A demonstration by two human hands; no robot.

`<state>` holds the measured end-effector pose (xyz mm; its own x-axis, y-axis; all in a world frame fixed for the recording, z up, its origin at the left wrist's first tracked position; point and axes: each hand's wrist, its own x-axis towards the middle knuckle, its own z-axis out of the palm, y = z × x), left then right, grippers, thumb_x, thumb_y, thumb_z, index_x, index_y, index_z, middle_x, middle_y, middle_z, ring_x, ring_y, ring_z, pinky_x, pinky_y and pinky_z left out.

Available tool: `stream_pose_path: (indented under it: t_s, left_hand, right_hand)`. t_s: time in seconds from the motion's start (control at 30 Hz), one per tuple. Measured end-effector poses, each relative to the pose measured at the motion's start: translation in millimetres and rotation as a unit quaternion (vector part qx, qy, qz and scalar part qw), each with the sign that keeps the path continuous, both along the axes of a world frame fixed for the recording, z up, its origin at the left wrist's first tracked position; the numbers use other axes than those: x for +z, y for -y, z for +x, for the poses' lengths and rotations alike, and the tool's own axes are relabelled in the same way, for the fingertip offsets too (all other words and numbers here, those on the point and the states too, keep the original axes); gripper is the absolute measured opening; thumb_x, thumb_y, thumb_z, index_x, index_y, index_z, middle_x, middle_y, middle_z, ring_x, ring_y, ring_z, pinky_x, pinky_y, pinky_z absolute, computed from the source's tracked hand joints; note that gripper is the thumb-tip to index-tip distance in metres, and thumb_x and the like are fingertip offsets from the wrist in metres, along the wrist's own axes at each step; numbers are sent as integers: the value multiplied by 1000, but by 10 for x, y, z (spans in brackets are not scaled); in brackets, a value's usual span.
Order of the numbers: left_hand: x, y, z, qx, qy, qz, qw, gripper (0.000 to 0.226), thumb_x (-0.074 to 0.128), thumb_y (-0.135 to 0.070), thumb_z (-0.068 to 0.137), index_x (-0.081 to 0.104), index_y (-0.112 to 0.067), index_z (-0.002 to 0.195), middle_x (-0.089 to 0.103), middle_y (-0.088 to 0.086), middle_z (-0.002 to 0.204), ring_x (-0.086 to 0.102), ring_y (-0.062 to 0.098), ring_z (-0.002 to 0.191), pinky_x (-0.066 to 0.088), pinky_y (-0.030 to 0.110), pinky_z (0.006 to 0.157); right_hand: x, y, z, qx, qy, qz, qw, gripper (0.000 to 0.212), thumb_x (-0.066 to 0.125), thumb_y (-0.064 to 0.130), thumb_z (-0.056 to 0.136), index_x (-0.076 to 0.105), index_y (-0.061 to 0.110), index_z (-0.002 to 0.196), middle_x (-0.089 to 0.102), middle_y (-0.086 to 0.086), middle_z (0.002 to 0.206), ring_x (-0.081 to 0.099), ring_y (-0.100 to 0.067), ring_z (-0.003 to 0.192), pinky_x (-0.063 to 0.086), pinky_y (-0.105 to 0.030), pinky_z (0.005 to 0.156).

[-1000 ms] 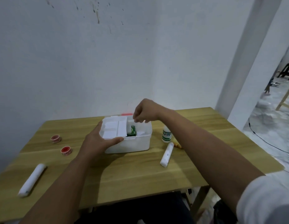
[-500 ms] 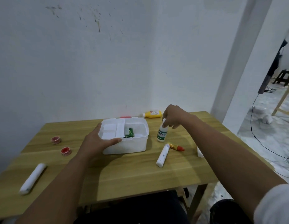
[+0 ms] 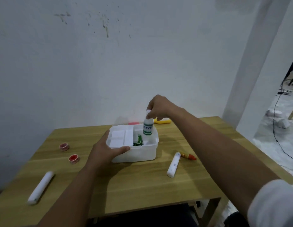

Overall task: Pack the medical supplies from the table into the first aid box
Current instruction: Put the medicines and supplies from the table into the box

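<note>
The white first aid box [image 3: 142, 153] stands open in the middle of the wooden table [image 3: 142, 185], with a white divider tray across its left half and a green packet [image 3: 139, 140] inside. My left hand [image 3: 104, 151] grips the box's front left corner. My right hand [image 3: 158, 106] pinches the cap of a white bottle with a green label [image 3: 148, 128] and holds it upright over the box's right side. Loose on the table lie two white bandage rolls [image 3: 173, 164] [image 3: 40, 187], a red and yellow tube [image 3: 188, 155] and two red tape rolls [image 3: 74, 158] [image 3: 64, 146].
A yellow bottle [image 3: 163, 121] lies behind the box near the wall, next to a pink piece [image 3: 133, 123] at the box's back edge. A white pillar [image 3: 250, 63] rises at the right, with floor cables [image 3: 277, 128] beyond the table's right edge.
My right hand left the box, took the green-labelled bottle from the table to the box's right, lifted it and carried it left over the box. My left hand stayed on the box.
</note>
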<state>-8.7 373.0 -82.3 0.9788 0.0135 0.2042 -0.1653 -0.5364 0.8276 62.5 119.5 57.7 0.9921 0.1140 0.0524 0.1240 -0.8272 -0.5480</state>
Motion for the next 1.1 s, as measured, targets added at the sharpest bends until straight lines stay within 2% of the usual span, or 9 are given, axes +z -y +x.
stream_pose_path:
  t_s: [0.07, 0.17, 0.33, 0.4, 0.47, 0.6, 0.7, 0.9, 1.1]
  left_hand:
    - [-32, -12, 26, 8, -5, 0, 1000, 106, 91, -60, 61, 38, -46, 151, 48, -21, 129, 47, 11, 115, 45, 23, 71]
    - [-79, -24, 57, 16, -1, 2, 1000, 111, 90, -64, 58, 36, -45, 153, 48, -22, 129, 47, 11, 116, 47, 26, 73]
    - [-118, -37, 75, 16, -3, -4, 1000, 116, 90, -66, 56, 33, -46, 154, 50, -20, 139, 48, 11, 121, 54, 35, 89]
    - [-125, -48, 77, 9, 1, -9, 1000, 115, 90, -67, 54, 35, -46, 154, 53, -19, 140, 51, 12, 123, 54, 36, 90]
    - [-129, -59, 72, 2, 4, -18, 1000, 115, 90, -66, 54, 37, -45, 154, 55, -19, 140, 53, 13, 124, 54, 34, 91]
    - [-125, -50, 58, 1, 10, -31, 999, 113, 92, -61, 55, 38, -47, 153, 57, -24, 134, 55, 8, 121, 52, 29, 88]
    - [-112, -42, 66, -2, 15, -17, 1000, 102, 93, -57, 59, 39, -55, 145, 51, -39, 120, 52, 5, 116, 49, 23, 79]
    - [-118, -57, 80, -2, 25, -12, 1000, 104, 92, -59, 58, 38, -53, 147, 49, -44, 118, 51, -8, 109, 47, 18, 77]
    - [-131, -53, 94, -7, 27, -8, 1000, 106, 93, -56, 60, 37, -51, 149, 47, -45, 117, 50, -8, 107, 45, 17, 77]
  right_hand:
    - [-240, -85, 92, 5, 12, -42, 999, 36, 89, 15, 75, 74, 6, 107, 75, -14, 101, 72, -22, 79, 56, -26, 55]
    - [-499, -147, 185, 21, 12, -97, 995, 37, 90, 19, 74, 76, 9, 106, 75, -8, 109, 69, -23, 96, 54, -30, 73]
    - [-460, -59, 300, 53, -53, -53, 996, 42, 91, 38, 73, 78, 8, 99, 78, -4, 90, 74, -18, 78, 59, -32, 68]
    - [-395, 12, 378, 26, -45, 4, 999, 57, 77, 63, 77, 78, 8, 91, 78, -3, 84, 75, -18, 74, 59, -31, 66]
    - [-431, 111, 516, -27, 12, 26, 999, 69, 58, 71, 88, 76, 4, 85, 77, -6, 81, 75, -24, 74, 58, -34, 72]
    - [-777, 375, 825, -54, 58, -114, 990, 40, 49, 39, 102, 73, 10, 116, 72, -11, 121, 65, -31, 110, 54, -41, 93]
    - [-1012, 504, 985, -27, -8, -191, 981, 47, 45, 31, 102, 49, 21, 147, 53, -7, 150, 51, -31, 133, 45, -47, 107]
    - [-1316, 518, 1108, -27, -25, -350, 936, 53, 49, 25, 99, 35, 28, 150, 43, -8, 148, 46, -34, 131, 37, -55, 102]
    - [-1348, 484, 1084, -93, -20, -414, 905, 40, 56, 25, 95, 53, 21, 134, 42, -12, 138, 42, -33, 126, 38, -50, 99]
